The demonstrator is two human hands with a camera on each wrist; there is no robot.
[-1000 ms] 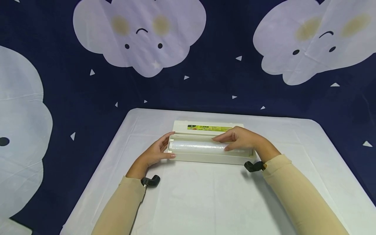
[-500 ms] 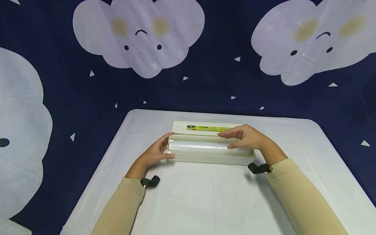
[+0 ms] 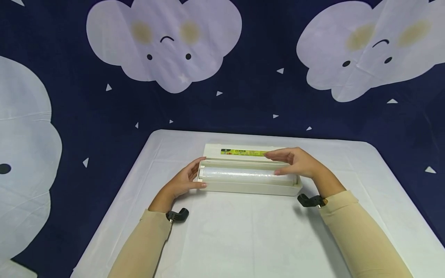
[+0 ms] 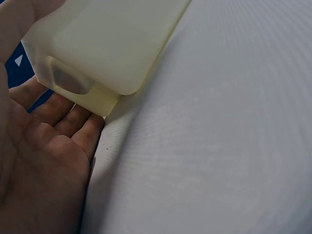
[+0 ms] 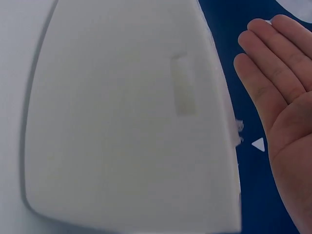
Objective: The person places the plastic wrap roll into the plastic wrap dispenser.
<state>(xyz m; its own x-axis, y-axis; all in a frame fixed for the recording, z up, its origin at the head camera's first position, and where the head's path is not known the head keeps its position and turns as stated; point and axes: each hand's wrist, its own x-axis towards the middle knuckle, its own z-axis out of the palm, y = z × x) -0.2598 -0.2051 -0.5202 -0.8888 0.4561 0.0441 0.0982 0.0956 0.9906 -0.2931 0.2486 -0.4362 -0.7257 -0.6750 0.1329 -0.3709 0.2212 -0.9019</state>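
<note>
On the white table lies a long cream plastic wrap box (image 3: 250,188), its lid (image 3: 213,151) folded back with a yellow-green label (image 3: 240,152) on it. Inside rests a roll of clear plastic wrap (image 3: 233,173). My left hand (image 3: 181,181) grips the box's left end, thumb at the front wall and fingers round the far side; the left wrist view shows those fingers (image 4: 87,131) against the end wall. Over the right part of the box hovers my right hand (image 3: 300,164), fingers extended and holding nothing. The right wrist view has its palm (image 5: 297,131) above the box's end.
A white cloth covers the table (image 3: 222,239), which has rounded far corners. Behind it hangs a dark blue curtain (image 3: 257,100) printed with clouds and small triangles. Each wrist carries a small black camera (image 3: 178,215) on a beige sleeve (image 3: 146,239).
My right hand has drawn back off the roll, moving right and slightly up, uncovering more of the wrap. The left hand and the box have stayed in place.
</note>
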